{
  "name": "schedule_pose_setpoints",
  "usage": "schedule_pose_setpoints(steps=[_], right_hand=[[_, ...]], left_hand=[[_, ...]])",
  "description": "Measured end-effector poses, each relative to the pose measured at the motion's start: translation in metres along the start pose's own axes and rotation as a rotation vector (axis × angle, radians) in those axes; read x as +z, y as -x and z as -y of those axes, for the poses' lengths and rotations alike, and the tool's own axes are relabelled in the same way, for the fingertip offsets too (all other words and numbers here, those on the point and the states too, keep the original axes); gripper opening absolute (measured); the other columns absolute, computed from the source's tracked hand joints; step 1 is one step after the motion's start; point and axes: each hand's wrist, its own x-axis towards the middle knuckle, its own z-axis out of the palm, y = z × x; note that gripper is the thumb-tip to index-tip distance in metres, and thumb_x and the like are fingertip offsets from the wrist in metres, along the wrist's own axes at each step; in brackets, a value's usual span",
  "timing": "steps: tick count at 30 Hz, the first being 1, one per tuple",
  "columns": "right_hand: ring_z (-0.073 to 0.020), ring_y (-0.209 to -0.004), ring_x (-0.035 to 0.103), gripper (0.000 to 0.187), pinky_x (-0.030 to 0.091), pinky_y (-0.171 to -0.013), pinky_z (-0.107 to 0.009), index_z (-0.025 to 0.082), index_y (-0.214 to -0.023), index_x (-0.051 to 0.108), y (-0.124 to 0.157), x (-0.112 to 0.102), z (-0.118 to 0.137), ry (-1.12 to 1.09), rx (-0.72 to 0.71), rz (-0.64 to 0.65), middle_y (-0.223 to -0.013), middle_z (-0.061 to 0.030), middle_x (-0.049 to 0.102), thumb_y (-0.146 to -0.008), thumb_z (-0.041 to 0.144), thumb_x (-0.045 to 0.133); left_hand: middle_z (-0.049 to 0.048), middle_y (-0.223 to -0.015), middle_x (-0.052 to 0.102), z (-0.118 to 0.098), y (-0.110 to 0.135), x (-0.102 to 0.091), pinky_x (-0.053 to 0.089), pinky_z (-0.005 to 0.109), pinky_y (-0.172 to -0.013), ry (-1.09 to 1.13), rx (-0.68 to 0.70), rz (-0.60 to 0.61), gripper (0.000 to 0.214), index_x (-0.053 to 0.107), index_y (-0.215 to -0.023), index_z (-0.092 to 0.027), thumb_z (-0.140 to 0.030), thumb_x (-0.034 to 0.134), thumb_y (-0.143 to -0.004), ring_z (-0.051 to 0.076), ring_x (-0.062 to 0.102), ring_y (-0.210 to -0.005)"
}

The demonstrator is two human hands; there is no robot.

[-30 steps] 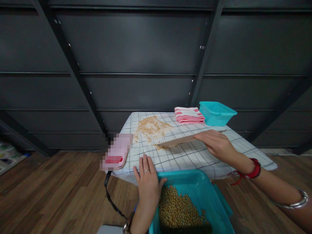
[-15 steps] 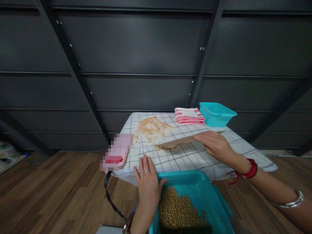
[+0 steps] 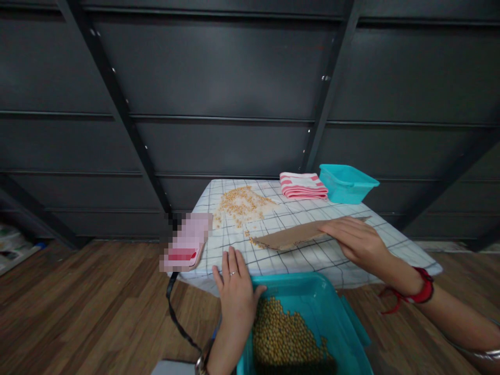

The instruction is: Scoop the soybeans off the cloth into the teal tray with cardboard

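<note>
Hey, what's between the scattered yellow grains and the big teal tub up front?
In the head view, the cardboard strip held by the right hand, a few stray grains at its tip, and checked cloth.

Two turquoise plastic tubs (image 3: 347, 195), one brown cardboard piece (image 3: 291, 237), one folded pink-and-white towel (image 3: 303, 186), one checked tablecloth (image 3: 281, 262), one pixelated pink item (image 3: 189, 239); beans (image 3: 285, 333) and yellow grains (image 3: 242, 200) too many to count.
</note>
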Motion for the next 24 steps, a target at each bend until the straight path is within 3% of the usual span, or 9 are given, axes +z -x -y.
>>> schedule_pose_setpoints(steps=[5,14,24], right_hand=[[-0.0138,-0.078,0.063,0.04,0.051,-0.07,-0.028,0.019,-0.1,0.056,-0.002,-0.005,-0.002,0.032,-0.012,-0.009,-0.083,-0.0031,0.067,-0.073,-0.003,0.037],[-0.0147,-0.079,0.063,0.039,0.052,-0.07,-0.03,0.018,-0.101,0.055,-0.001,0.005,-0.004,0.039,-0.017,-0.004,-0.085,-0.0039,0.067,-0.074,-0.003,0.037],[-0.0151,-0.077,0.064,0.034,0.052,-0.069,-0.029,0.018,-0.099,0.055,0.013,-0.013,0.002,0.039,-0.018,0.018,-0.081,-0.0044,0.068,-0.076,-0.002,0.039]], left_hand=[[0.0234,-0.132,0.044,0.0,0.0,-0.001,0.031,0.06,-0.098,0.008,0.0,-0.01,0.068,0.042,-0.125,-0.003,-0.03,0.062,-0.066,0.035,0.038,-0.123],[0.0216,-0.131,0.046,-0.001,-0.002,-0.007,0.034,0.057,-0.097,-0.008,-0.008,0.008,0.069,0.044,-0.123,-0.002,-0.031,0.064,-0.064,0.035,0.04,-0.121],[0.023,-0.133,0.043,-0.001,-0.001,-0.005,0.031,0.059,-0.098,-0.027,0.0,0.016,0.067,0.041,-0.125,-0.003,-0.03,0.061,-0.067,0.035,0.038,-0.123]])
